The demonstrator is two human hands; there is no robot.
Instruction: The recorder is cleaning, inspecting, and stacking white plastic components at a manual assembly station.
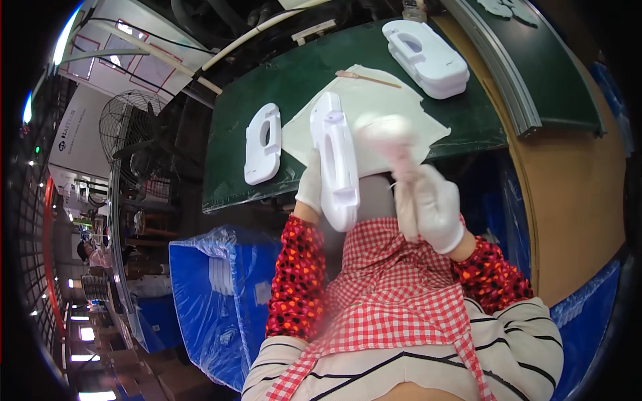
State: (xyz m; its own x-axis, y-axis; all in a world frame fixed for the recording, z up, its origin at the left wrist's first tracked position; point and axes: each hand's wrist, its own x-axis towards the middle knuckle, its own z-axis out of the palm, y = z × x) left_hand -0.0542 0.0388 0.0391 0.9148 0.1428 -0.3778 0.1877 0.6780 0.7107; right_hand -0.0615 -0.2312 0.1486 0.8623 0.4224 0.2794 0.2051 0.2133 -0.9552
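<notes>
The gloved left hand [309, 184] grips the long white plastic housing [336, 160] upright by its left edge; it looks stiff, light and smooth (likely slippery). Just right of those fingers, the right hand [435, 207] clenches a blurred cloth [394, 144].

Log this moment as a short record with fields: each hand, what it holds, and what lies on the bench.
left hand: gloved left hand grips a long white plastic housing upright on its edge
right hand: gloved right hand holds a pale cloth, blurred, against the housing
bench: green mat with a white sheet spread on it
other parts: one white housing flat at left; a stack of white housings at the far right
small item: thin wooden stick on the sheet
below bench: blue crate lined with plastic
</notes>
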